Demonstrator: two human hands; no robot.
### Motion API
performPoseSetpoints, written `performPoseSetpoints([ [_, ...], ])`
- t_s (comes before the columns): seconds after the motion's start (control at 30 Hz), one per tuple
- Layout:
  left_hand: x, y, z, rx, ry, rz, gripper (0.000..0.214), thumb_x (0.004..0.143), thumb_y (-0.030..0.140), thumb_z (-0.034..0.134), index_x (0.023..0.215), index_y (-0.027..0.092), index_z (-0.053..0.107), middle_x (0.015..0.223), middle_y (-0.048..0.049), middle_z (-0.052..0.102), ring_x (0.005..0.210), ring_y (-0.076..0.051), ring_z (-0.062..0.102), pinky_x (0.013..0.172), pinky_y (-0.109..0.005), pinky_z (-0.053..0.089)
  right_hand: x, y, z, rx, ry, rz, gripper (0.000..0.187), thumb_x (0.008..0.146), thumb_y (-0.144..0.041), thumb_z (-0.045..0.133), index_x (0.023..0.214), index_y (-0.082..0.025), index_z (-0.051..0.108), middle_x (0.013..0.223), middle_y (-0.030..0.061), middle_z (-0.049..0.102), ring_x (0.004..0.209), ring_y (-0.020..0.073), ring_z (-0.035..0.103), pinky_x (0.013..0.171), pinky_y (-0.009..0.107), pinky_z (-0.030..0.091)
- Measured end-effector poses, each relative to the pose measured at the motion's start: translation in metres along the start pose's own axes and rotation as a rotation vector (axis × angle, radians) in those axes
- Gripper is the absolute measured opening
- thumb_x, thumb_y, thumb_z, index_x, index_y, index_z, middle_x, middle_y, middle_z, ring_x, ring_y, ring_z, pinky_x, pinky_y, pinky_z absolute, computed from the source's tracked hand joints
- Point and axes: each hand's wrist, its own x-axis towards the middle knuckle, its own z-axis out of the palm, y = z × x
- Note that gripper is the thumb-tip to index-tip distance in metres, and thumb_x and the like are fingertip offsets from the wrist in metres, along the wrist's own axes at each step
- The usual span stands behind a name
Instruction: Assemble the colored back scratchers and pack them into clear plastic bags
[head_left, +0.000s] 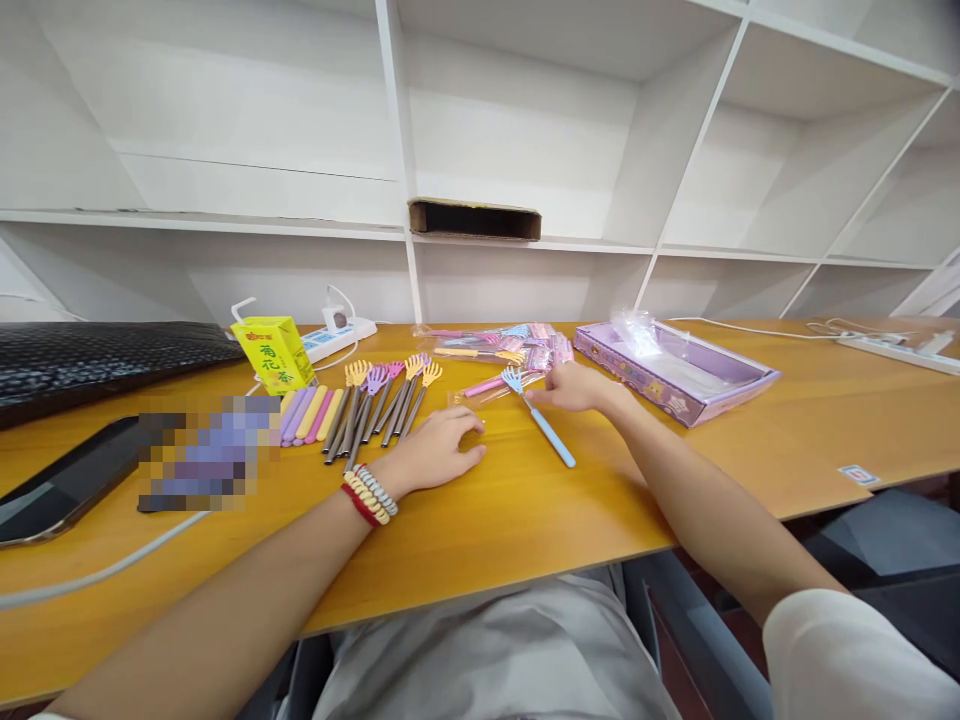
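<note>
My left hand (435, 447) rests on the tabletop with its fingers loosely bent and the thumb apart, holding nothing. At the wrist are coiled bands. My right hand (574, 387) is closed at the neck of a light blue back scratcher (551, 438), whose claw head points away from me and whose handle slants toward me. Its exact finger contact is partly hidden. Left of my left hand lie several back scratcher heads on metal rods (367, 410), with yellow, purple and pink claws. Beside them is a row of loose coloured handles (306, 415). Wrapped back scratchers (525, 345) lie beyond my hands.
A purple open box (679, 370) with clear plastic stands at right. A yellow drink carton (276, 355) and a power strip (337, 340) stand back left. A phone (71, 470) and a white cable (112, 568) lie at left. White shelves (517, 110) rise behind, holding a cardboard box (475, 222).
</note>
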Motion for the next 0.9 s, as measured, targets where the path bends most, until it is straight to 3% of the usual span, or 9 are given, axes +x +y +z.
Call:
performPoseSetpoints([
  [0.27,0.0,-0.008,-0.003,0.06,-0.074,-0.039,0.031,0.083,0.037,0.045,0.103,0.018,0.059,0.108,-0.0061,0.058,0.1,-0.02,0.054,0.092,-0.032,0.04,0.0,-0.028,0.036,-0.092,0.057,-0.012,0.045,0.084,-0.051,0.036,0.079,-0.018,0.066,0.086,0.0099,0.066,0.076,0.02,0.06,0.058,0.026,0.037],
  [0.63,0.0,-0.007,0.001,0.117,-0.108,-0.036,0.055,0.085,0.051,0.04,0.129,0.019,0.045,0.121,-0.0095,0.049,0.112,-0.023,0.046,0.099,-0.036,0.034,0.005,-0.022,0.041,0.008,0.018,-0.064,0.043,0.083,-0.054,0.038,0.075,-0.019,0.063,0.076,0.0057,0.065,0.071,0.0169,0.057,0.056,0.024,0.033],
  [0.9,0.003,-0.006,0.003,0.147,-0.136,-0.027,0.052,0.085,0.054,0.038,0.124,0.022,0.053,0.114,-0.0093,0.048,0.116,-0.026,0.041,0.098,-0.04,0.032,0.008,-0.017,0.043,0.053,0.019,-0.094,0.041,0.081,-0.055,0.042,0.074,-0.019,0.06,0.071,0.0032,0.063,0.064,0.014,0.052,0.053,0.024,0.028],
])
